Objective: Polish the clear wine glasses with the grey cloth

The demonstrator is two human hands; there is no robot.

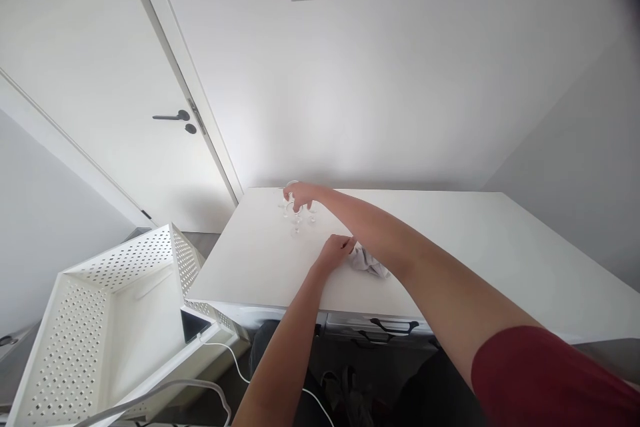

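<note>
Several small clear stemmed glasses (297,220) stand close together near the back left of the white table. Over them reaches my right hand (299,194), its fingers bent down around the upper part of a glass. The glasses are faint against the white top, and the hand partly hides them. My left hand (337,251) rests on the table nearer to me, fingers curled and pressed against the edge of a crumpled pale cloth (367,261). My right forearm crosses above that cloth and covers part of it.
The white table (450,233) meets the wall at the back. Lower left is a white perforated bin-like unit (75,340) with cables (230,350) beside it. Dark drawer handles (395,327) show under the front edge. A door (125,80) stands at the left.
</note>
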